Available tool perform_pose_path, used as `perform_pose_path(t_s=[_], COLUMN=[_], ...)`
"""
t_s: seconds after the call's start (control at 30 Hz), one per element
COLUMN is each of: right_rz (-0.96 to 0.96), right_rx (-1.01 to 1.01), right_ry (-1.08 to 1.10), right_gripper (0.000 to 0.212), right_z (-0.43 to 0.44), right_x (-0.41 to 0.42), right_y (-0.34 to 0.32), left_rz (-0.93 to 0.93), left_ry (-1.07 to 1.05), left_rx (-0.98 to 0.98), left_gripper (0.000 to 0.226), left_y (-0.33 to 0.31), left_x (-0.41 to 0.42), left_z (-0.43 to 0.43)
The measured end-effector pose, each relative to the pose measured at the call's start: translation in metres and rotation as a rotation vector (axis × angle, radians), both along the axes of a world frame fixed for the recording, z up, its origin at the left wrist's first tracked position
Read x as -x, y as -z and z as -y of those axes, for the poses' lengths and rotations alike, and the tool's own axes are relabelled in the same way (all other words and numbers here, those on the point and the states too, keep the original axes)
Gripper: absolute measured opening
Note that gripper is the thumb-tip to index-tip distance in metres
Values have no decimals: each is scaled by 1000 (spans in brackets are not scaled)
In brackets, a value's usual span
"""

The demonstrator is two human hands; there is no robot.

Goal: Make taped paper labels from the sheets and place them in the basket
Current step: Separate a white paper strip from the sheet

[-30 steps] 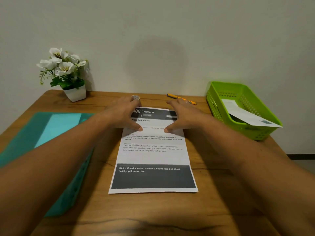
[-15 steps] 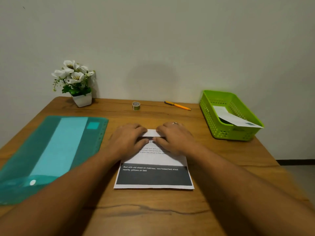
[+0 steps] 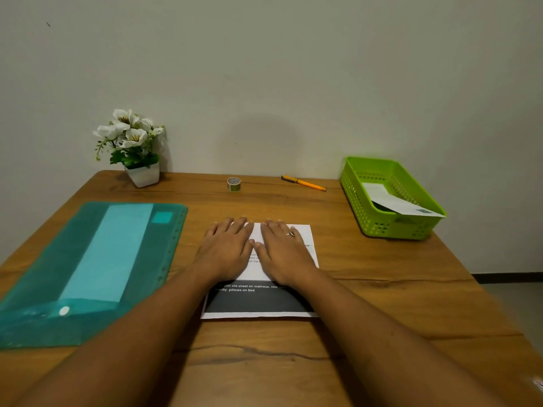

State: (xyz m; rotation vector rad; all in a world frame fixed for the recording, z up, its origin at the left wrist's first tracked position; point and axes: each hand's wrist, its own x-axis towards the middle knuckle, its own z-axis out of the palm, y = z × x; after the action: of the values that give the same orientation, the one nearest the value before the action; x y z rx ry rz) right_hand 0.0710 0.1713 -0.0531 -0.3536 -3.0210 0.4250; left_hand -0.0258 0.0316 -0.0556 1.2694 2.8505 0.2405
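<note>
Both forearms reached forward from the bottom of the frame, palms down. Left hand [image 3: 226,250] lay flat on the folded white printed paper sheet [image 3: 261,301] in the middle of the brown wooden table [image 3: 382,304]; fingers extended, close together, pressing the upper folded flap. Right hand [image 3: 284,249] lay flat just beside it, fingers also straight and nearly together, a ring on one finger; thumbs of both hands almost touched at the sheet's centre. Neither hand gripped anything, just pressed down. The sheet's dark printed band with white text showed near the person, between the wrists.

Lime green perforated plastic basket [image 3: 367,212] sat at the table's far right with one white folded paper label [image 3: 390,201] leaning inside, its end sticking over the rim. Small tape roll [image 3: 234,183] stood at the far edge, well apart from the hands; orange pen [image 3: 305,183] lay to its right. Teal translucent plastic folder [image 3: 97,259] lay at left, white flower pot [image 3: 138,154] in the far left corner.
</note>
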Motion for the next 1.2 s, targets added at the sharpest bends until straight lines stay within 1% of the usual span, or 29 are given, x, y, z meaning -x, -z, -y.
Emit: perform_pose_path(t_s=[0.07,0.17,0.23,0.3,0.43,0.5,0.6,0.77,0.9,0.97,1.1,1.13,1.2], right_rz=[62,129,162,186,209,227,242,228,215,211,176,156,116], right_rx=[-17,-71,-83,-85,-82,-79,-82,-79,-83,-94,-78,-68,-62], right_ry=[50,121,145,141,132,131,119,121,117,117,120,112,83], right_gripper=[77,87,87,86,86,87,87,86,84,83,81,81,81], right_z=[-10,-32,-47,-56,-56,-56,-59,-60,-63,-63,-65,-65,-64], right_x=[-6,-15,-21,-27,-25,-22,-20,-18,-16,-15,-13,-12,-10], right_y=[3,3,1,-1,-6,-9,-12,-13,-18,-23,-36,-38,-42], left_rz=[17,41,34,-11,-69,-28,88,196,224,230,262,247,154], left_ry=[-22,-45,-44,-27,13,19,26,31,49,44,16,16,34], left_rx=[70,141,165,180,228,259,269,265,236,212,104,82,56], left_gripper=[63,72,75,75,65,67,68,64,51,49,55,58,67], left_y=[-3,-8,-10,-16,-39,-50,-59,-59,-56,-55,-56,-55,-54], left_x=[1,4,7,11,22,29,40,53,59,58,51,48,41], left_z=[0,2,2,1,-5,-7,-10,-16,-18,-18,-16,-15,-13])
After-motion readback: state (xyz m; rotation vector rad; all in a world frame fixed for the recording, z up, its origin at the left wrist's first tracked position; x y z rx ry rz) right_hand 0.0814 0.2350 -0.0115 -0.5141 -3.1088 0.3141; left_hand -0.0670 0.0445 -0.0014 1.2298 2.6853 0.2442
